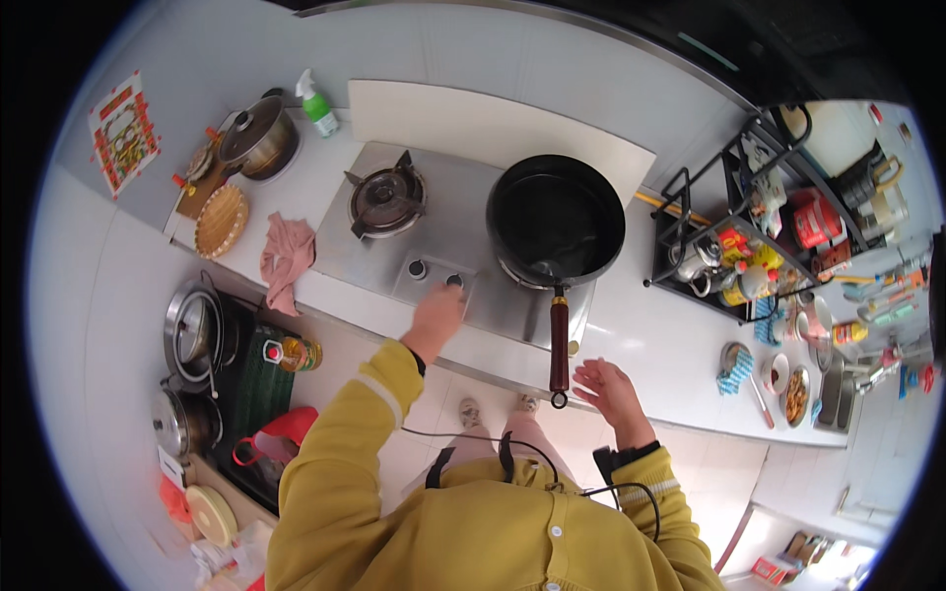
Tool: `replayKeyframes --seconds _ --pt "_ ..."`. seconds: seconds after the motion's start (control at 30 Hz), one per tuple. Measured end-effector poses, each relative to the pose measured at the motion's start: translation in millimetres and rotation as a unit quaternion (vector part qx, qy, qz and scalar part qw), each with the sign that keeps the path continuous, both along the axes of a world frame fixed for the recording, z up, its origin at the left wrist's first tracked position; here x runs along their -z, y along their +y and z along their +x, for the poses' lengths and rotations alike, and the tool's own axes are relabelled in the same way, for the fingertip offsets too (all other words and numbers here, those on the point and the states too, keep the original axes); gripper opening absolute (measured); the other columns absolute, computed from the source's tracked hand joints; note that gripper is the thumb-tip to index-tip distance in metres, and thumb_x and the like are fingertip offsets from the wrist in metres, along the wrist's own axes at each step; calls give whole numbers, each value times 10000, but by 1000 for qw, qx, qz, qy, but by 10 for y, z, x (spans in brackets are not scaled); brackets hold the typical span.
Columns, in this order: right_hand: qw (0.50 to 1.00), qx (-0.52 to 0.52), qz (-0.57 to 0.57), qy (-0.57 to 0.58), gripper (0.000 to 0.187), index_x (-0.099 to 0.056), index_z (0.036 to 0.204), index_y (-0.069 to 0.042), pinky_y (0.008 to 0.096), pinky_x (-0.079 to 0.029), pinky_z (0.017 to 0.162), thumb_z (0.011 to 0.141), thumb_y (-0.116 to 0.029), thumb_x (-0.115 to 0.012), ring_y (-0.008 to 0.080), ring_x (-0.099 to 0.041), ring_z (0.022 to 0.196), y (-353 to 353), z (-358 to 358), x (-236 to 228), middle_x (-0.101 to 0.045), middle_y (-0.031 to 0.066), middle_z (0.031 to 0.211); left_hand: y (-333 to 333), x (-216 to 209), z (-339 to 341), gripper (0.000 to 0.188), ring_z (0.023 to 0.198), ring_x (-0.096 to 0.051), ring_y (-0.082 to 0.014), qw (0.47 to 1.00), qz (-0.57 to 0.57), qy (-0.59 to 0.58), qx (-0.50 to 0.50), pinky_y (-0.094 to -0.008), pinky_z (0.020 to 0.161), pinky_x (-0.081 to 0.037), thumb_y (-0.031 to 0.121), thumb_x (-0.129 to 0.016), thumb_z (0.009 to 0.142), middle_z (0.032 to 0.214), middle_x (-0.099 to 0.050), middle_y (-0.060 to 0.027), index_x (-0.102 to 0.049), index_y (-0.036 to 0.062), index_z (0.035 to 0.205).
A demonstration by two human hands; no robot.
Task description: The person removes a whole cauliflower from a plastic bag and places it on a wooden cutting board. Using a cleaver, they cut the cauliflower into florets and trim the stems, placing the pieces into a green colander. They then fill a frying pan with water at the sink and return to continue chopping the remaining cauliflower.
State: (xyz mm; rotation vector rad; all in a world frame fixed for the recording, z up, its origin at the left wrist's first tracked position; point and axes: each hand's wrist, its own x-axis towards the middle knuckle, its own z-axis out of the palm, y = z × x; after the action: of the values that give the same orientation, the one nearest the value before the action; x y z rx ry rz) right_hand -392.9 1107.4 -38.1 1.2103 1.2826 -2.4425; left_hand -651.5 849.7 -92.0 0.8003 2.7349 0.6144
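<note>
My left hand (437, 320) reaches over the front of a steel gas stove (471, 187), its fingers closed at the right-hand stove knob (454, 281). Left of it, the other knob (417, 268) is untouched. A deep black frying pan (557, 212) sits on the right burner, a little dark liquid or shine at its bottom. Its brown wooden handle (560, 345) points toward me. Just right of the handle's end hovers my right hand (609, 394), open and holding nothing. The left burner (387, 200) bears no pot.
A pink cloth (288, 261), woven basket (221, 221), lidded pot (261, 138) and green spray bottle (317, 106) stand left. On the right are a black rack (734, 212) with bottles and a plate of food (796, 397). An oil bottle (301, 355) is below the counter, left.
</note>
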Motion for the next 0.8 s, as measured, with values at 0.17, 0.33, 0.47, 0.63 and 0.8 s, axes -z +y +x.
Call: replayKeyframes --seconds 0.17,0.33,0.47,0.63,0.8 --pt "997 69 -6 -33 257 -578 1137 -6 381 -565 857 979 -208 -563 215 -648 971 -214 621 -28 -657 120 1051 32 221 -480 193 964 -636 -374 987 -88 89 105 -455 801 -542 138 -507 908 1048 -617 -154 -611 87 1063" --pt "990 129 -11 -54 265 -578 1134 9 374 -578 847 991 -212 -554 217 -652 961 -274 899 47 -655 126 1044 202 255 -731 265 1009 -625 -359 927 -241 90 273 -457 822 -533 129 -480 933 1062 -624 -177 -581 45 1163" --pt "983 171 -37 -52 242 -589 1135 8 370 -574 854 997 -184 -539 209 -655 942 -227 921 168 -661 111 1013 193 429 -865 309 1018 -620 -370 923 -259 57 280 -460 839 -527 131 -511 923 1056 -621 -230 -558 -18 1189" --pt "976 216 -35 -19 268 -602 1133 -9 299 -569 787 997 -234 -543 164 -655 891 -227 933 296 -662 82 1005 69 796 -1048 329 979 -614 -407 922 -210 87 313 -489 847 -498 210 -642 862 1006 -640 -237 -608 -28 1087" --pt "970 243 -27 -16 260 -621 1113 -41 282 -560 776 1001 -259 -536 140 -655 880 -266 994 323 -665 46 998 200 755 -978 270 810 -655 -362 978 -168 -64 107 -473 732 -512 222 -639 842 870 -676 -225 -622 -47 865"
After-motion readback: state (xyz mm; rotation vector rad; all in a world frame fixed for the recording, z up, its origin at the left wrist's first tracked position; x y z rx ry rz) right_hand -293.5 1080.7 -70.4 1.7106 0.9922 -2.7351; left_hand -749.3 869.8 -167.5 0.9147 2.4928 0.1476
